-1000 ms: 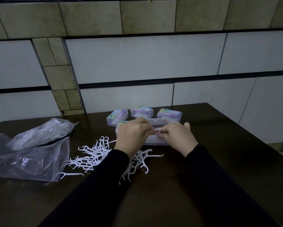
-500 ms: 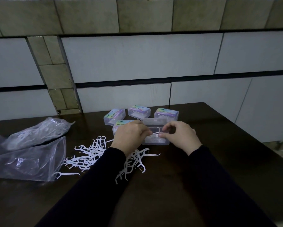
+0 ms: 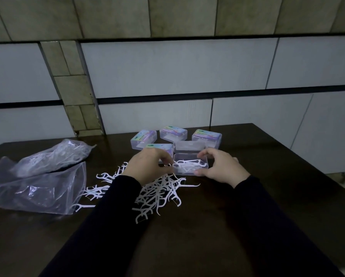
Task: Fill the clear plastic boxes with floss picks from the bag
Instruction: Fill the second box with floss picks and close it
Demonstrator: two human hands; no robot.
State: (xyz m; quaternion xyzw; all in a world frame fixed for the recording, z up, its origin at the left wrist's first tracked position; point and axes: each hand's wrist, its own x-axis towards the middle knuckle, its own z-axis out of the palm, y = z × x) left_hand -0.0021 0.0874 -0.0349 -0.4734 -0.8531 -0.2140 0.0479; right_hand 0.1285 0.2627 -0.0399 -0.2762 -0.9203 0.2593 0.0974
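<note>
An open clear box (image 3: pixel 190 171) sits at the table's middle with its lid (image 3: pixel 188 146) raised at the back. Several white floss picks (image 3: pixel 187 164) lie inside it. My right hand (image 3: pixel 220 167) grips the box, thumb on the near wall and forefinger on the far rim. My left hand (image 3: pixel 147 166) rests curled at the box's left end, above the loose pile of floss picks (image 3: pixel 159 193); its fingertips are hidden. A clear plastic bag (image 3: pixel 53 156) with picks inside lies at the left.
Several closed labelled boxes stand behind the open one: (image 3: pixel 143 139), (image 3: pixel 173 133), (image 3: pixel 206 137) and one (image 3: pixel 159 148) partly behind my left hand. A flatter plastic bag (image 3: pixel 37 189) lies front left. A tiled wall backs the dark table (image 3: pixel 267 196), whose edge runs down the right.
Both hands were pinching a floss pick together over the box. They have parted: the picks lie in the box, my right hand holds the box and my left has drawn back left.
</note>
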